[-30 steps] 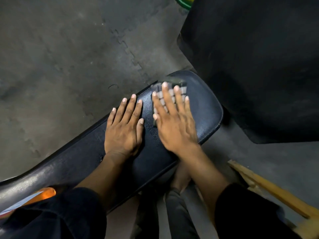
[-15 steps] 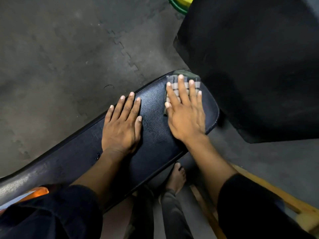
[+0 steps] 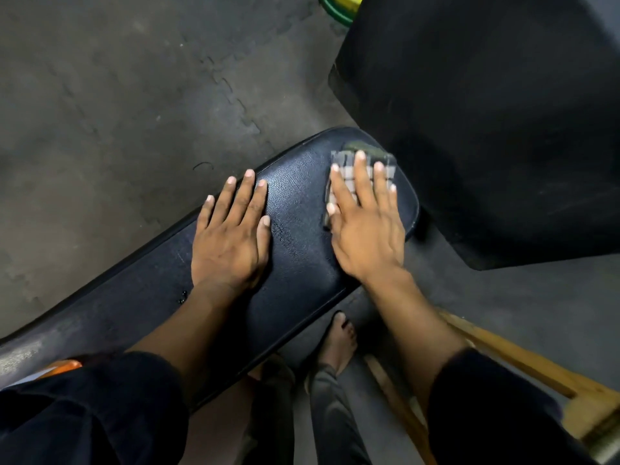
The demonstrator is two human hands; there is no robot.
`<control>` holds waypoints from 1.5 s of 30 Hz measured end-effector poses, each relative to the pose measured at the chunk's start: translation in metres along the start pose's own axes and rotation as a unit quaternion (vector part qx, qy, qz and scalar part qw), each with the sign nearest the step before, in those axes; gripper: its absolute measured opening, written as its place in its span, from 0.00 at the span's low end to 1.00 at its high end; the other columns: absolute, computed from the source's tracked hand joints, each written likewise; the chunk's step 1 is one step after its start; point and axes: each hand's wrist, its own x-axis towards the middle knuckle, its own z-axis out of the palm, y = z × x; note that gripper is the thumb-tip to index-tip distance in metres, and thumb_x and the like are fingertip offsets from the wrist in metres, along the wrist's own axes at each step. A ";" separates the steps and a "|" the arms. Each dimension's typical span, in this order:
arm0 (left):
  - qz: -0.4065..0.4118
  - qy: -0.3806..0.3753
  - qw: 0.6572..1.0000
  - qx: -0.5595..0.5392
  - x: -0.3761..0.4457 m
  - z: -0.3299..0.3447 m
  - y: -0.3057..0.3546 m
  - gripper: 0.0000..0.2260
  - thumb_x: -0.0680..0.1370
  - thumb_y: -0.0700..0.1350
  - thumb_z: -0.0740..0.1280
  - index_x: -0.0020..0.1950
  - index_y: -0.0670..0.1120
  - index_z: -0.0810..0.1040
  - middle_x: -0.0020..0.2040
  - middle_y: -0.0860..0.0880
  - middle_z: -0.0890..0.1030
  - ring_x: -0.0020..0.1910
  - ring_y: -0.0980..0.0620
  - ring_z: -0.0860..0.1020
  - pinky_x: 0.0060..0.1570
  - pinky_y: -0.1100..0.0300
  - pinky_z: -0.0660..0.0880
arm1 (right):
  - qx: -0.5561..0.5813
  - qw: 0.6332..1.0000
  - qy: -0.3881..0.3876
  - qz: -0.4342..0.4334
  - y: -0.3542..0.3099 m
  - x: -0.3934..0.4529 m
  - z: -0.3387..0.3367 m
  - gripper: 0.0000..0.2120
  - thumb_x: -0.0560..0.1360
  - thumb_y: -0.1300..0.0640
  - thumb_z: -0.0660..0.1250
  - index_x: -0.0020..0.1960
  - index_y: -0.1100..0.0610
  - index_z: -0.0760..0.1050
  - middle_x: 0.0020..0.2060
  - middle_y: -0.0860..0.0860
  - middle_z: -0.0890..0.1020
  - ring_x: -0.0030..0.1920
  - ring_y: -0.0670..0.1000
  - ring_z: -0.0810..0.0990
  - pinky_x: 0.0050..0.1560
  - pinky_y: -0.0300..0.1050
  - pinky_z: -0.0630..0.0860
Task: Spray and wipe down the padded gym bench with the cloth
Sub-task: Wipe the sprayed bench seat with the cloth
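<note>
My right hand (image 3: 367, 233) is flat on the checked cloth (image 3: 349, 177), fingers (image 3: 360, 176) spread and pressing it down, not pinching. The cloth sits at the far rounded end of the padded gym bench (image 3: 302, 229), close to the far right corner, just short of the big black pad (image 3: 486, 129) beside it.

My left hand (image 3: 231, 236) is flat on the bench near the left edge, fingers close together, bracing; it holds nothing.

Step in hand, as I judge it: wiping the end section.

- Keep the palm weight over the cloth so it drags, not skids.
- Run the stroke right over the rounded end and side edges; likely missed there.
- Droplets (image 3: 183, 297) show by my left wrist, so that stretch likely needs a pass.
- Overlap the strokes back along the bench.

I can't see a spray bottle.
</note>
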 end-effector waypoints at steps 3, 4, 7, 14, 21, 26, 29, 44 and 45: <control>-0.001 0.001 1.000 -0.001 0.000 0.001 0.000 0.26 0.89 0.54 0.51 0.88 0.52 0.59 0.89 0.51 0.57 0.88 0.48 0.56 0.85 0.42 0.57 | 0.011 1.000 -0.006 -0.016 -0.022 0.020 -0.003 0.31 0.88 0.47 0.52 0.88 0.46 0.47 0.88 0.54 0.40 0.87 0.63 0.39 0.86 0.62 0.45; -0.001 0.001 1.000 -0.002 0.000 0.001 0.000 0.26 0.89 0.54 0.51 0.88 0.52 0.59 0.89 0.51 0.57 0.88 0.48 0.55 0.85 0.42 0.57 | 0.011 0.999 -0.007 -0.029 -0.030 0.018 -0.001 0.32 0.87 0.47 0.53 0.88 0.46 0.46 0.88 0.54 0.40 0.87 0.63 0.40 0.86 0.62 0.46; 0.003 -0.004 1.000 -0.005 0.000 -0.001 -0.001 0.26 0.89 0.54 0.50 0.88 0.51 0.59 0.89 0.51 0.56 0.88 0.49 0.54 0.85 0.42 0.56 | 0.014 0.996 -0.005 -0.086 -0.046 -0.014 0.013 0.31 0.88 0.47 0.52 0.88 0.46 0.47 0.88 0.53 0.41 0.87 0.62 0.41 0.86 0.62 0.48; -0.002 0.000 1.000 -0.015 0.001 -0.002 0.001 0.26 0.89 0.54 0.51 0.87 0.52 0.60 0.89 0.52 0.58 0.88 0.48 0.56 0.85 0.42 0.56 | -0.025 0.997 -0.007 -0.068 -0.014 -0.052 0.016 0.30 0.86 0.47 0.52 0.88 0.44 0.52 0.88 0.52 0.47 0.87 0.62 0.48 0.85 0.66 0.54; -0.003 -0.006 0.999 -0.033 -0.003 -0.002 -0.001 0.25 0.90 0.54 0.50 0.88 0.52 0.60 0.89 0.52 0.57 0.88 0.49 0.54 0.86 0.44 0.54 | -0.007 0.997 0.010 -0.074 -0.049 0.004 0.008 0.29 0.89 0.46 0.49 0.88 0.46 0.49 0.88 0.55 0.43 0.87 0.65 0.43 0.86 0.64 0.47; 0.009 -0.022 0.996 -0.085 -0.012 -0.014 -0.013 0.25 0.88 0.49 0.53 0.86 0.48 0.65 0.87 0.50 0.62 0.87 0.47 0.58 0.85 0.43 0.56 | 0.003 0.989 0.003 -0.150 -0.062 -0.069 0.034 0.29 0.88 0.48 0.52 0.88 0.45 0.54 0.88 0.52 0.47 0.88 0.61 0.45 0.85 0.63 0.51; 0.020 -0.047 0.997 -0.059 -0.035 -0.020 -0.021 0.25 0.88 0.50 0.54 0.87 0.49 0.63 0.88 0.50 0.59 0.88 0.47 0.56 0.86 0.44 0.55 | -0.028 0.992 0.013 -0.124 -0.028 -0.091 0.036 0.32 0.84 0.48 0.55 0.87 0.43 0.55 0.88 0.51 0.50 0.87 0.60 0.50 0.85 0.64 0.54; -0.111 -0.022 0.994 0.013 -0.134 -0.017 -0.051 0.29 0.88 0.58 0.51 0.89 0.50 0.57 0.90 0.49 0.53 0.89 0.47 0.50 0.85 0.37 0.52 | 0.003 0.979 0.003 -0.205 -0.099 -0.095 0.047 0.32 0.86 0.51 0.58 0.88 0.47 0.53 0.88 0.53 0.45 0.87 0.62 0.43 0.86 0.63 0.51; -0.114 -0.013 0.993 0.014 -0.133 -0.016 -0.050 0.29 0.88 0.58 0.52 0.88 0.50 0.57 0.90 0.50 0.53 0.89 0.47 0.50 0.85 0.38 0.52 | 0.000 0.977 0.000 -0.214 -0.095 -0.109 0.050 0.33 0.84 0.52 0.60 0.88 0.47 0.54 0.88 0.52 0.46 0.88 0.61 0.44 0.86 0.63 0.51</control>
